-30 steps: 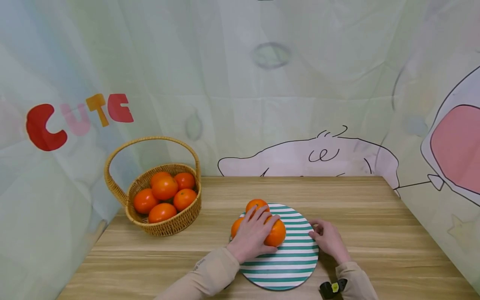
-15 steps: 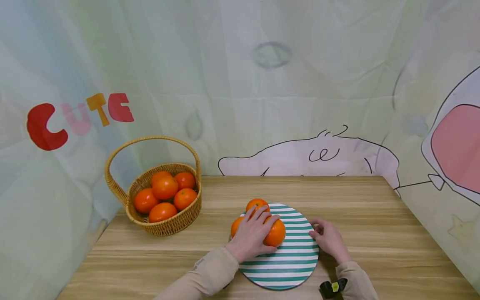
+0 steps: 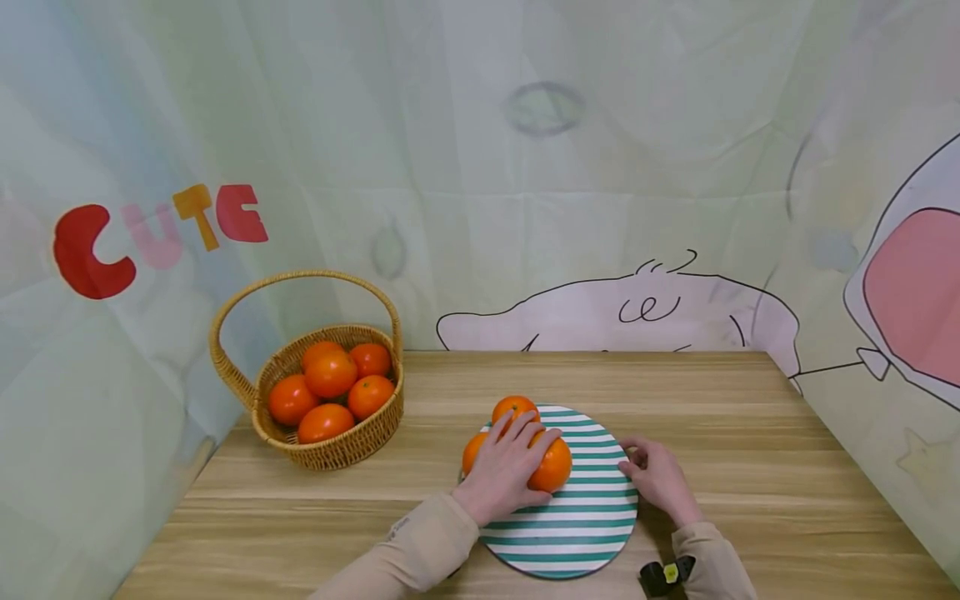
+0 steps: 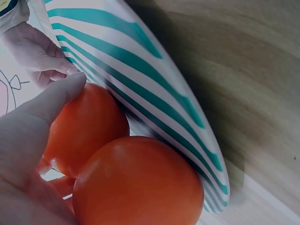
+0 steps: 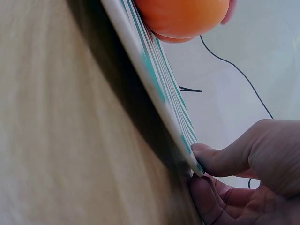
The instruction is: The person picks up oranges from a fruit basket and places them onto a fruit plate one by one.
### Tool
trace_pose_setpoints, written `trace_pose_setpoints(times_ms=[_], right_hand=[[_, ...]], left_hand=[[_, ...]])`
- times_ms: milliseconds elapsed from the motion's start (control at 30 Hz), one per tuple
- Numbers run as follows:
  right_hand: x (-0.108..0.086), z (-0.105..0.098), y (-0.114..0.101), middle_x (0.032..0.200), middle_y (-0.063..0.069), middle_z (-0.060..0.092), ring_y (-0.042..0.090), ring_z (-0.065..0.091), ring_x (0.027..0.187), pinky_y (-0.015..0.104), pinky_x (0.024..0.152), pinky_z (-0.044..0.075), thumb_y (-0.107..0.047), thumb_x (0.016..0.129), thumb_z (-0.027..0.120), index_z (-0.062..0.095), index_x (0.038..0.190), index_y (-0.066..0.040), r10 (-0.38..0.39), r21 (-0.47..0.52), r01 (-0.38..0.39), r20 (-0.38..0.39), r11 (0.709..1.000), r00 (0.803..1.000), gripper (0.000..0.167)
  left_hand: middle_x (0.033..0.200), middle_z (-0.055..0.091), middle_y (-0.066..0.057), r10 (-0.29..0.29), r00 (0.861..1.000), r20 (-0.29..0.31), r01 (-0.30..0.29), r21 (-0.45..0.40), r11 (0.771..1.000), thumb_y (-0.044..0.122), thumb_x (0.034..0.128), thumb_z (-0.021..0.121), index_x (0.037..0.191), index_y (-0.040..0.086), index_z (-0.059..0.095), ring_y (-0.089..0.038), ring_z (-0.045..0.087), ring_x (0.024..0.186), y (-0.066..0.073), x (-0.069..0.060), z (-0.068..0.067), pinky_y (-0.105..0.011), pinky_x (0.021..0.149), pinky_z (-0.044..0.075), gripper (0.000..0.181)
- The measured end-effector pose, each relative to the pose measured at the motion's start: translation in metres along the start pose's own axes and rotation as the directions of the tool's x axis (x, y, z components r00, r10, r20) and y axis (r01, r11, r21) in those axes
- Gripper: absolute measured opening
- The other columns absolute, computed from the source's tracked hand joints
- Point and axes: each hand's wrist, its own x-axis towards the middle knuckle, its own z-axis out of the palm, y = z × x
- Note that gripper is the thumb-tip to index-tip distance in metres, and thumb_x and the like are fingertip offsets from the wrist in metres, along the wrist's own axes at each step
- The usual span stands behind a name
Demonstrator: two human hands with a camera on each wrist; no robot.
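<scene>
Three oranges sit together on the left part of a round, green-and-white striped plate [image 3: 570, 533]. My left hand [image 3: 506, 467] reaches over them and grips the right-hand orange [image 3: 552, 465], thumb on its near side and fingers across the top. Close by its fingertips is the far orange [image 3: 514, 406]; the left orange [image 3: 472, 450] is partly hidden by the hand. In the left wrist view the thumb lies against the gripped orange [image 4: 89, 131]. At the plate's right edge, my right hand [image 3: 660, 479] pinches the rim between thumb and fingers, as the right wrist view shows.
A wicker basket [image 3: 337, 454] with a tall handle stands at the left back of the wooden table [image 3: 720, 400], holding several oranges [image 3: 326, 423]. A printed curtain [image 3: 465, 208] hangs behind and beside the table. A shadow lies under the plate's rim in the right wrist view.
</scene>
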Motion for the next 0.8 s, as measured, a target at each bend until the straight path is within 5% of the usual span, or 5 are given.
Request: trace_pose_setpoints(times_ms=[300, 500, 567, 633, 800], right_hand=[[0.0, -0.001, -0.002, 0.084, 0.01, 0.056, 0.021, 0.05, 0.075, 0.031, 0.062, 0.038, -0.002, 0.093, 0.064, 0.066, 0.12, 0.001, 0.003, -0.004, -0.003, 0.0, 1.0, 1.0, 0.027], [0.0, -0.001, -0.002, 0.083, 0.009, 0.057, 0.021, 0.05, 0.074, 0.03, 0.063, 0.038, -0.003, 0.093, 0.065, 0.066, 0.12, 0.002, 0.0, -0.018, 0.0, -0.004, 1.0, 1.0, 0.027], [0.0, -0.001, -0.002, 0.083, 0.009, 0.057, 0.021, 0.05, 0.074, 0.03, 0.063, 0.038, -0.003, 0.093, 0.065, 0.066, 0.12, 0.002, -0.004, -0.021, 0.004, -0.007, 1.0, 1.0, 0.028], [0.0, -0.001, -0.002, 0.083, 0.009, 0.057, 0.02, 0.05, 0.074, 0.03, 0.063, 0.037, -0.003, 0.092, 0.065, 0.066, 0.12, 0.002, -0.003, -0.022, 0.003, -0.008, 1.0, 1.0, 0.028], [0.0, -0.001, -0.002, 0.083, 0.009, 0.057, 0.021, 0.05, 0.074, 0.03, 0.063, 0.038, -0.002, 0.093, 0.065, 0.066, 0.12, 0.002, 0.001, -0.017, -0.001, -0.006, 1.0, 1.0, 0.028]], left_hand=[[0.143, 0.054, -0.001, -0.012, 1.0, -0.01, 0.011, -0.04, 0.999, 0.059, 0.0785, 0.079, 0.148, 0.025, 0.044, -0.023, 0.04, 0.142, 0.0, -0.001, -0.003, -0.048, 0.122, 0.03, 0.085], [0.145, 0.052, -0.005, -0.096, 0.983, -0.155, 0.052, -0.261, 0.964, 0.062, 0.0798, 0.075, 0.148, 0.02, 0.046, -0.027, 0.04, 0.141, -0.014, -0.009, -0.012, -0.054, 0.122, 0.028, 0.085], [0.144, 0.053, -0.007, -0.178, 0.958, -0.227, 0.088, -0.356, 0.93, 0.058, 0.0825, 0.073, 0.146, 0.016, 0.048, -0.029, 0.043, 0.138, -0.025, -0.013, -0.014, -0.057, 0.12, 0.029, 0.08], [0.142, 0.054, -0.01, -0.283, 0.915, -0.288, 0.143, -0.424, 0.894, 0.053, 0.0849, 0.072, 0.144, 0.014, 0.05, -0.032, 0.046, 0.133, -0.039, -0.019, -0.015, -0.059, 0.116, 0.033, 0.074], [0.136, 0.056, -0.016, -0.55, 0.746, -0.376, 0.346, -0.487, 0.802, 0.04, 0.0873, 0.075, 0.14, 0.01, 0.052, -0.039, 0.047, 0.127, -0.09, -0.043, -0.016, -0.058, 0.11, 0.035, 0.064]])
